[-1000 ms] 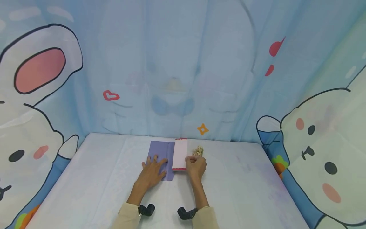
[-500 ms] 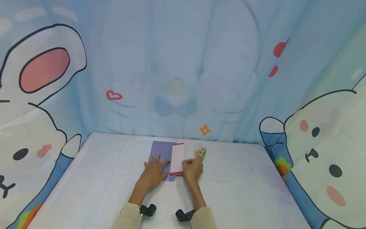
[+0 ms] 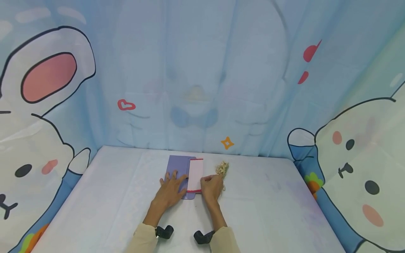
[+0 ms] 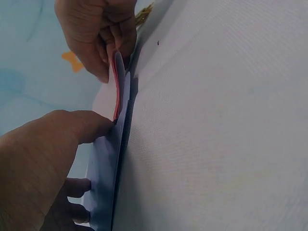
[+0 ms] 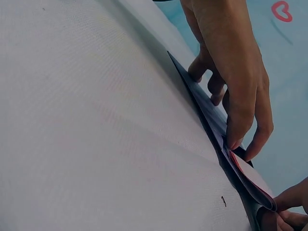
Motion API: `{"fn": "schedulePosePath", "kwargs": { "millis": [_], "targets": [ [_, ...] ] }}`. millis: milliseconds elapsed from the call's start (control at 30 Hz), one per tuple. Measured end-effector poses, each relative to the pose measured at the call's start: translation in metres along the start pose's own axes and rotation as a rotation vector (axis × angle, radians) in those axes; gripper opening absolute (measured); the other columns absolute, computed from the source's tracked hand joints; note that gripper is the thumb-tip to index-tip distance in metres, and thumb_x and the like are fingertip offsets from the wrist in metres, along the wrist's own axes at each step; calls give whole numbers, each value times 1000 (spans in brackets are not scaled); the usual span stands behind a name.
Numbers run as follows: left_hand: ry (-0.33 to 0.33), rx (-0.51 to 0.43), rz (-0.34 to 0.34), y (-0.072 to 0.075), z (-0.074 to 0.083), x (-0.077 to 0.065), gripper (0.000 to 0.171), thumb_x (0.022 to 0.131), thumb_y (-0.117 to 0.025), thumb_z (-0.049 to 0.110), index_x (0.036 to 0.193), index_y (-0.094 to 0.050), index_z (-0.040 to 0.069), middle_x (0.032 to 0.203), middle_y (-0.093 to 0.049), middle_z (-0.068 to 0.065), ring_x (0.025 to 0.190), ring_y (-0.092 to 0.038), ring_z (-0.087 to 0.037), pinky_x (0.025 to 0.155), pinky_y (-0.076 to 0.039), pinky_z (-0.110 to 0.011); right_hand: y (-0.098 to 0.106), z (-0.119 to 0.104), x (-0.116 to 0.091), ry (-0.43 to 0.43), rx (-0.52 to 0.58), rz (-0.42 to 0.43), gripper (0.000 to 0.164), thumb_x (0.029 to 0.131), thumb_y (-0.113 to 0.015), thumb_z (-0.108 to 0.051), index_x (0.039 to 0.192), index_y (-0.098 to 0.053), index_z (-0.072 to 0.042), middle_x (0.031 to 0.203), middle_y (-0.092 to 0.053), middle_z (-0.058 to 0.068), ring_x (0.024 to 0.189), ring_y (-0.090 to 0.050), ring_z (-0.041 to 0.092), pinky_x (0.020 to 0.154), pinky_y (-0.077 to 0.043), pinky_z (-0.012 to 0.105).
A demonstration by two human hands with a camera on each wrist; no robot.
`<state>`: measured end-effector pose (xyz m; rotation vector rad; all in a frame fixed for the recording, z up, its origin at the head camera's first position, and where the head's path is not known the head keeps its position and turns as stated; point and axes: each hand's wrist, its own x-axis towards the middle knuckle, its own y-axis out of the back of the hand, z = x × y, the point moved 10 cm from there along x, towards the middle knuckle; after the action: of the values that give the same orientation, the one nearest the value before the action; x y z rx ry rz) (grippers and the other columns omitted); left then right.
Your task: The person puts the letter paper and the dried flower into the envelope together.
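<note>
A purple card (image 3: 178,164) lies on the white table, with a pale pink paper panel (image 3: 195,174) trimmed in red over its right part. My left hand (image 3: 170,192) rests on the card with spread fingers, its thumb by the panel's red edge in the left wrist view. At the panel's right side, my right hand (image 3: 212,188) pinches the paper between thumb and fingers. The paper bends into a rounded fold (image 5: 269,204) beside those fingers in the right wrist view. Just right of that hand lies a small dried flower bunch (image 3: 222,168), its stems partly hidden by the hand.
The white-covered table (image 3: 269,203) ends at a blue curtain (image 3: 190,70) behind the card. Cartoon rabbits are printed on the cloth at both sides. A black wrist camera (image 3: 164,232) sits on the left wrist and another camera (image 3: 203,237) on the right.
My right hand has moved left, carrying the pink panel further over the purple card. More of the dried flower bunch shows. My left hand stays on the card.
</note>
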<state>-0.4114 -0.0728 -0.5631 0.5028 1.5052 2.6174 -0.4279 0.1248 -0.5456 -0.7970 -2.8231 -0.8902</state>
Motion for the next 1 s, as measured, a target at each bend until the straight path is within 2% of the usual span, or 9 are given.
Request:
{"fn": "schedulePosePath", "kwargs": {
  "millis": [167,333,533,767,1000],
  "targets": [
    [6,23,8,-4,-5,1,56,100,-71,34,154,-60,26,163,-48,-34,149,-39,-71,108,-35,-90,-1,-4,-1,9,-19,3,14,88,-83,-3,74,-80,0,70,-75,14,68,-67,27,63,-55,40],
    [28,-14,-37,13,10,-4,54,102,-69,28,154,-61,18,163,-46,-36,150,-36,-72,112,-33,-89,-2,-7,-2,31,-34,16,16,85,-84,-3,70,-80,-1,65,-73,12,65,-66,27,61,-53,40],
    [53,16,-78,12,10,-4,52,106,-64,31,156,-59,19,167,-44,-33,153,-35,-69,116,-32,-86,-3,-10,-2,78,-30,36,17,82,-83,-2,66,-79,-3,61,-73,12,60,-66,29,57,-51,41],
    [39,-25,-56,14,12,-6,52,104,-65,29,155,-59,18,165,-45,-35,151,-35,-71,114,-32,-88,-5,-13,-6,95,-23,23,16,83,-84,-2,67,-79,-2,62,-73,12,59,-65,27,60,-53,41],
    [10,-38,-16,10,8,-5,51,104,-64,31,155,-59,22,163,-46,-35,149,-38,-71,111,-34,-89,-8,-18,-7,115,-17,17,15,84,-84,-1,70,-79,0,63,-74,13,57,-66,25,61,-55,42]
  ]
}}
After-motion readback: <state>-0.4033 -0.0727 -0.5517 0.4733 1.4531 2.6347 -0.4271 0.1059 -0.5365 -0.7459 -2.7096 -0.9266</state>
